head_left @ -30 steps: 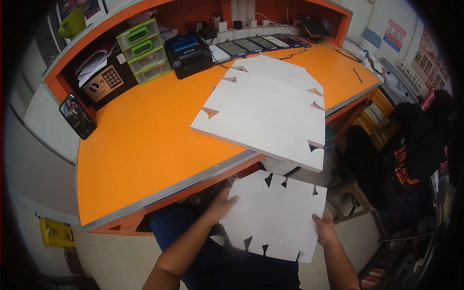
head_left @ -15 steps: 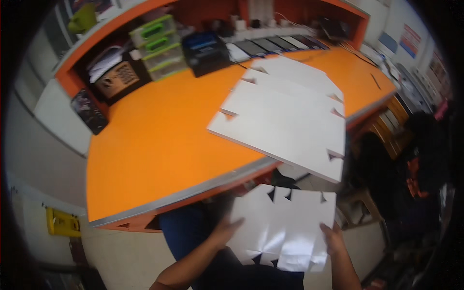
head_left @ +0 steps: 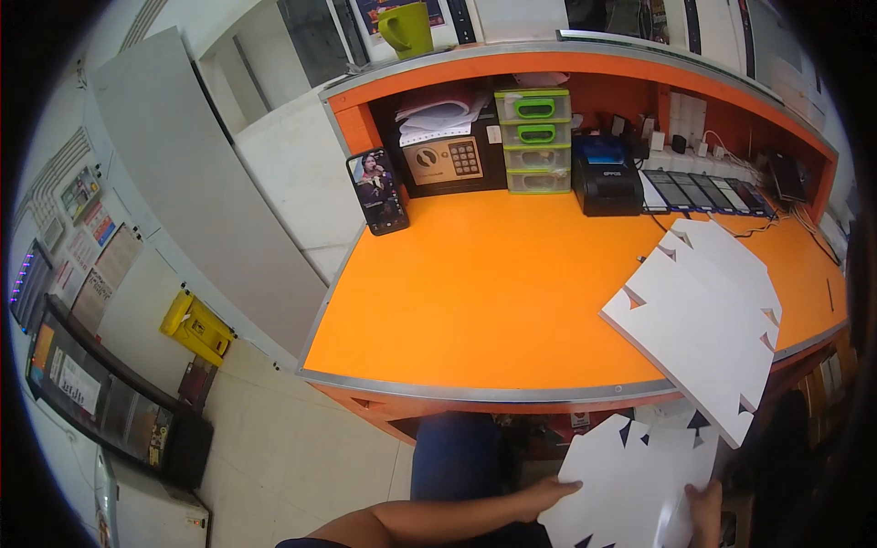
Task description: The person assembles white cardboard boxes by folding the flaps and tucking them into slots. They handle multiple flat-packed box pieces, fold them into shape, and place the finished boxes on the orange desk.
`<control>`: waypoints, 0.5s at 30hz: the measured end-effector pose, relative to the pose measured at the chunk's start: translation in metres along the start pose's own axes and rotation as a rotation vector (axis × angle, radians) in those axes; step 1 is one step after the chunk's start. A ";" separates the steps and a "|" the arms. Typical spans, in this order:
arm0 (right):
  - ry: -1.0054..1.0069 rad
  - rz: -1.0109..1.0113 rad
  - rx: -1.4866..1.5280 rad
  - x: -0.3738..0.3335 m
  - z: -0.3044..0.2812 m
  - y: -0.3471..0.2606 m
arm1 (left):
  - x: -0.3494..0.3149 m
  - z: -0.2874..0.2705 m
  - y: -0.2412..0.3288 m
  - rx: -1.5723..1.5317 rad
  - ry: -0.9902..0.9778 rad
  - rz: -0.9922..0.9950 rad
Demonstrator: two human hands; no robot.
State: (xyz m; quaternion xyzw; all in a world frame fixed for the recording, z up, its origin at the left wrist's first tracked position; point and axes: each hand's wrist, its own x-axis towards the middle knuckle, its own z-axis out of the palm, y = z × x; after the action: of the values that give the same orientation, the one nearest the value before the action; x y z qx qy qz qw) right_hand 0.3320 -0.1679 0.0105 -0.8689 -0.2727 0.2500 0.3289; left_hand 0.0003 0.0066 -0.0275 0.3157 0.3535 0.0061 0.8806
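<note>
The orange desk (head_left: 475, 301) is edged with grey trim. On its right part a stack of notched white sheets (head_left: 699, 320) is laid, overhanging the front edge. Below the stack, in front of the desk, a single white sheet (head_left: 630, 484) is held. Along the back a green-trimmed drawer unit (head_left: 537, 159) and a black printer (head_left: 607, 187) are set. The single sheet is pinched at its left edge by the left hand (head_left: 548, 497) and at its right by the right hand (head_left: 703, 508). At the desk's left a lit phone (head_left: 378, 194) is propped, tilted.
</note>
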 end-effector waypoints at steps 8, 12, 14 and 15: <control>-0.159 -0.456 -0.518 0.120 0.015 -0.018 | 0.016 -0.003 -0.068 0.436 -0.409 0.261; -0.393 -0.294 -0.596 0.118 0.032 -0.063 | -0.031 -0.015 -0.001 0.262 -0.097 -0.029; -0.427 -0.407 -0.563 0.104 0.035 -0.089 | -0.044 -0.020 0.031 0.232 0.121 0.002; -0.453 -0.466 -0.549 0.098 0.039 -0.095 | -0.048 -0.023 0.038 0.235 0.268 0.104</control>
State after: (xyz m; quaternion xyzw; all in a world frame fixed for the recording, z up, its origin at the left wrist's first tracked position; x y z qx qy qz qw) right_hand 0.3497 -0.0280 0.0267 -0.7623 -0.5838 0.2718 0.0650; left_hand -0.0419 0.0382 0.0103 0.4306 0.4491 0.0524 0.7811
